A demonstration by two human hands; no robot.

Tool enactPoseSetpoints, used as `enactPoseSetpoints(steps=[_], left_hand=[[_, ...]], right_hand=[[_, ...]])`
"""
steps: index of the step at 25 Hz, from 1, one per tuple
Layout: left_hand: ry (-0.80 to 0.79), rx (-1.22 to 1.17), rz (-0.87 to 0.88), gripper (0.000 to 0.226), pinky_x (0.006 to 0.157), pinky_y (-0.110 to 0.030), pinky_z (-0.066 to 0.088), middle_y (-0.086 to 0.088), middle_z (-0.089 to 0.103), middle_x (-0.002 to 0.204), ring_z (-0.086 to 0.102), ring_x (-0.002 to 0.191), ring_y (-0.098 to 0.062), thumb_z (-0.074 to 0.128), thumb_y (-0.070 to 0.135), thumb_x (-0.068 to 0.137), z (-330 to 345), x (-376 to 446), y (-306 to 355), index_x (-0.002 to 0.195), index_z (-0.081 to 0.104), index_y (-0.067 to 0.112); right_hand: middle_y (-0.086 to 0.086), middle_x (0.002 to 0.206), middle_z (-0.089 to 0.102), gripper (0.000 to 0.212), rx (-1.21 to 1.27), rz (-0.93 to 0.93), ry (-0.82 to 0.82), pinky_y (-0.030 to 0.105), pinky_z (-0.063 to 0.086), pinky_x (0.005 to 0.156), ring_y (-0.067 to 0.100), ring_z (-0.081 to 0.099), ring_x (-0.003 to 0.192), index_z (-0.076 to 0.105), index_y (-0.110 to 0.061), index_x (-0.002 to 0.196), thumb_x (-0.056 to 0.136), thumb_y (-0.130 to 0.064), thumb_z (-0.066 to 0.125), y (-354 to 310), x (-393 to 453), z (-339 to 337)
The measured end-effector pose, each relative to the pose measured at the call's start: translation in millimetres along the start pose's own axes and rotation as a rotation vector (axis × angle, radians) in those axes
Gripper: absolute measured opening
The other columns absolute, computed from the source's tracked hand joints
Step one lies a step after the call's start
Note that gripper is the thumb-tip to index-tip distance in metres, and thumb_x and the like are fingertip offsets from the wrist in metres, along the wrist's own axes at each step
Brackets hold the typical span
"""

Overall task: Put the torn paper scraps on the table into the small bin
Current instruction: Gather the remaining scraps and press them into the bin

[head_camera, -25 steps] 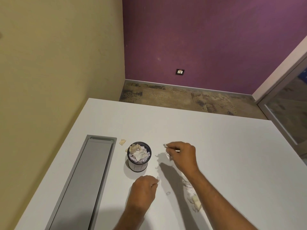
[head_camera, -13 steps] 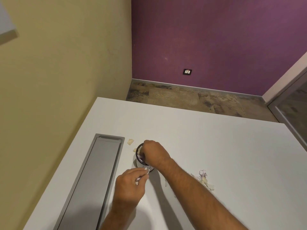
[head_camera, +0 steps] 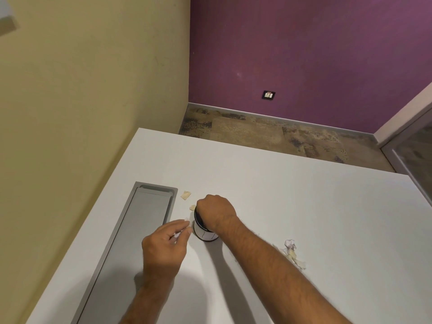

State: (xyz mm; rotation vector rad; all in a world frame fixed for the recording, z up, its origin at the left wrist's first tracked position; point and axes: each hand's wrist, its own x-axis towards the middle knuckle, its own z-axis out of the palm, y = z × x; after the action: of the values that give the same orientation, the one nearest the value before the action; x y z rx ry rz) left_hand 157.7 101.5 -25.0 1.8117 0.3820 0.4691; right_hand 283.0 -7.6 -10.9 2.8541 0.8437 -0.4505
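Note:
The small round bin (head_camera: 205,233), dark-rimmed with a pale wall, stands on the white table (head_camera: 304,206). My right hand (head_camera: 216,212) covers its mouth, fingers curled down into it; what they hold is hidden. My left hand (head_camera: 166,249) hovers just left of the bin and pinches small white paper scraps (head_camera: 178,234) between thumb and fingers. A beige scrap (head_camera: 185,195) lies behind the bin to the left, a smaller one (head_camera: 192,207) touches the rim. A small heap of white and beige scraps (head_camera: 292,251) lies right of my right forearm.
A long grey recessed cable tray lid (head_camera: 140,230) runs along the table's left side. A yellow wall stands close on the left, a purple wall with a socket (head_camera: 268,95) behind. The table's far edge drops to patterned carpet (head_camera: 268,134).
My right hand carried a scrap from the table's middle to the bin and now sits lower over its mouth. My left hand rose beside the bin with its scraps.

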Motion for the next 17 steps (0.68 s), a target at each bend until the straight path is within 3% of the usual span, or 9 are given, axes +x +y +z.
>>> enactPoseSetpoints(steps=[3, 7, 12, 17], left_hand=[[0.021, -0.011, -0.004, 0.020, 0.073, -0.011, 0.054, 0.007, 0.075, 0.089, 0.070, 0.086, 0.000, 0.080, 0.002, 0.074, 0, 9, 6, 0.089, 0.079, 0.015], [0.029, -0.001, -0.027, 0.020, 0.072, -0.005, 0.051, 0.014, 0.074, 0.089, 0.069, 0.086, 0.004, 0.081, 0.006, 0.075, -1, 16, 12, 0.088, 0.079, 0.021], [0.042, 0.022, -0.056, 0.020, 0.072, -0.005, 0.051, 0.016, 0.074, 0.089, 0.068, 0.086, 0.006, 0.081, 0.008, 0.075, -3, 19, 16, 0.088, 0.079, 0.023], [0.037, 0.025, -0.067, 0.017, 0.075, -0.012, 0.054, 0.014, 0.074, 0.089, 0.067, 0.085, 0.006, 0.081, 0.011, 0.075, -4, 25, 21, 0.087, 0.079, 0.024]], right_hand=[[0.018, 0.101, 0.065, 0.013, -0.019, -0.047, -0.095, 0.034, 0.044, 0.064, 0.036, 0.062, 0.086, 0.062, -0.003, 0.094, 0.086, -0.006, 0.053, 2, 1, -6], [0.016, 0.099, 0.065, 0.010, -0.030, -0.089, -0.258, 0.034, 0.044, 0.062, 0.029, 0.053, 0.074, 0.049, -0.008, 0.079, 0.089, -0.009, 0.049, 3, 6, -12], [0.015, 0.100, 0.064, 0.008, -0.011, -0.047, -0.155, 0.034, 0.045, 0.063, 0.030, 0.058, 0.079, 0.061, -0.004, 0.092, 0.086, -0.006, 0.055, 2, 4, -5], [0.015, 0.101, 0.063, 0.010, -0.013, -0.027, -0.169, 0.034, 0.048, 0.065, 0.030, 0.057, 0.079, 0.062, -0.005, 0.094, 0.085, -0.005, 0.057, 1, 3, -6]])
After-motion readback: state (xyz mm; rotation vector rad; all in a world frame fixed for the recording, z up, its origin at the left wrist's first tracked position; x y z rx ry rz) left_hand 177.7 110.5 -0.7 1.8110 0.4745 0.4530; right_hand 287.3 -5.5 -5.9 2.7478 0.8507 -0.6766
